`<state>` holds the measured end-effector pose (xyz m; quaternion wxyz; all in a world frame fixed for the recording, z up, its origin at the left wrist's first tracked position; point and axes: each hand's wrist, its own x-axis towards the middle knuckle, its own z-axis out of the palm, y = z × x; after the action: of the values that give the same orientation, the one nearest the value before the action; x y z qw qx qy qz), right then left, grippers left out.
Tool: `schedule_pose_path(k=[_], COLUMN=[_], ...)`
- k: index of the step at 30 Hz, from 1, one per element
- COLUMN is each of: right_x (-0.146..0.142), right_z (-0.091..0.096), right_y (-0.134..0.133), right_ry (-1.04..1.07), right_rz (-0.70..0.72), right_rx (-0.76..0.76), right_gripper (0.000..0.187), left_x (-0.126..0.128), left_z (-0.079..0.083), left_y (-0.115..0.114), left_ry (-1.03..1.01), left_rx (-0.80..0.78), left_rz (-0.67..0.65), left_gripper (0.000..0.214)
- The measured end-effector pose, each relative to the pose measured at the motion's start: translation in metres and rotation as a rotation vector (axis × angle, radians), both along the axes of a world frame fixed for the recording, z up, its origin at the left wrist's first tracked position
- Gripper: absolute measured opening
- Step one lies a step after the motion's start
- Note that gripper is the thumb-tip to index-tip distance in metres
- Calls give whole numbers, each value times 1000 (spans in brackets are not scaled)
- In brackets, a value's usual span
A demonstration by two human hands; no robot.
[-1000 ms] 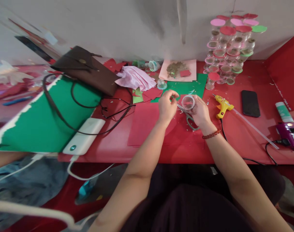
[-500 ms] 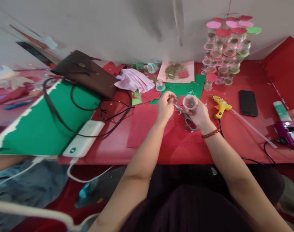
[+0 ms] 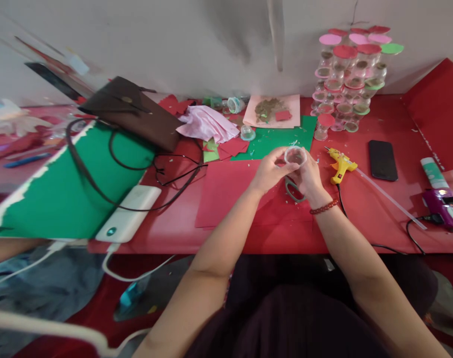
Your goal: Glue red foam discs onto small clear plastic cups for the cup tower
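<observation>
Between my two hands is a small clear plastic cup, its round rim facing up toward me. My left hand grips the cup's left side with thumb and fingers. On the other side my right hand, with a red bead bracelet at the wrist, is closed round it. Below them lies a pair of scissors with grey-green handles; the blades are hidden by my hands. Red paper sheets lie under the scissors.
A yellow glue gun and a dark phone lie to the right. Behind stands a stack of clear cups with coloured discs. A brown bag, white power bank and green board occupy the left.
My left hand has moved right from beside the scissors' tips and taken hold of the cup. The cup has shifted slightly in my right hand.
</observation>
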<state>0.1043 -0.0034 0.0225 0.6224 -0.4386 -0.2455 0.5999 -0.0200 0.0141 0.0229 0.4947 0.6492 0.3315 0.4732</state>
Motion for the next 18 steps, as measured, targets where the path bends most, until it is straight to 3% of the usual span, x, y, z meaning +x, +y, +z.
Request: schedule_pose_path(k=[8,14,18], right_x=[12,20,20], right_z=[-3,3,3], right_y=[3,2,0], right_ry=[-379,-465,-540], right_rz=[-147,-152,-147], right_rx=[154,273,243], right_gripper=[41,9,32], left_x=[-3,-12,-14], left_z=[-5,-7,-9], left_y=[9,17,20], left_ry=[-314,-350,-339], left_rx=[-63,-105,-101], left_rz=[-46,-36,-36], left_gripper=[55,56,60])
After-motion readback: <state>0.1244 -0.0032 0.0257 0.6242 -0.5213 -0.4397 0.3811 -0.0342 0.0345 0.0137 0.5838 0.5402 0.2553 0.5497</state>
